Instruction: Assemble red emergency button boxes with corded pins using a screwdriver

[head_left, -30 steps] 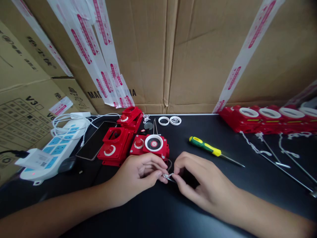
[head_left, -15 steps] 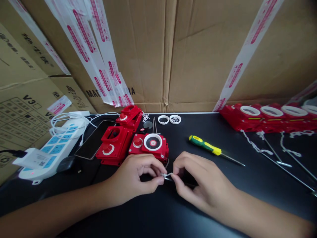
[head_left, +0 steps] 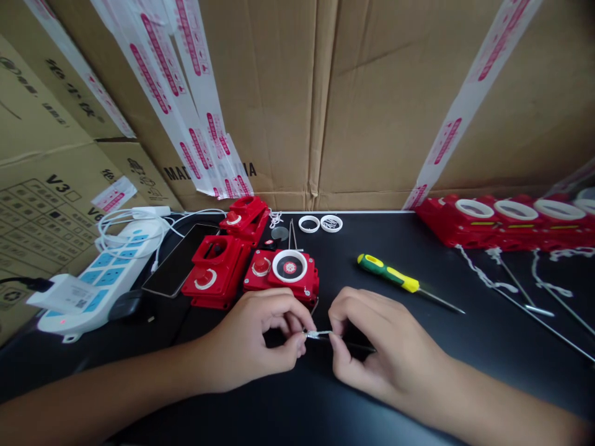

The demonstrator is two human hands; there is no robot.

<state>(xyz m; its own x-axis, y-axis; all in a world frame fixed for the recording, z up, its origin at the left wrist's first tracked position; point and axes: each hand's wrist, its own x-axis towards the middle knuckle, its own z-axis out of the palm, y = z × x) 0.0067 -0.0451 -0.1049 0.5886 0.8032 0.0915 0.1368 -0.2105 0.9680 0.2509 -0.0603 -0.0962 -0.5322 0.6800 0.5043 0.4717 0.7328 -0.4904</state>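
Note:
My left hand (head_left: 264, 341) pinches the end of a thin metal rod, where a white string (head_left: 321, 333) is looped or knotted. The string's other end sits between the thumb and forefinger of my right hand (head_left: 390, 344), stretched nearly straight across the gap. A dark length of the rod (head_left: 362, 347) runs behind my right fingers. Just beyond my left hand lies a red alarm-like box (head_left: 304, 290) with a white ring (head_left: 275, 266) and a round knob (head_left: 261, 266). Its near edge is partly hidden by my fingers.
A green-yellow screwdriver (head_left: 388, 272) lies beyond my right hand. More red housings (head_left: 227, 272), a phone (head_left: 179, 260) and a power strip (head_left: 114, 266) are at left. Two white rings (head_left: 309, 224) sit at the back. Red boxes (head_left: 506, 232) with strings and rods line the right, before cardboard (head_left: 395, 124).
My right hand has moved slightly right, drawing the string straighter away from my left hand. The left hand keeps its pinch on the rod's end. The whole view has shifted slightly.

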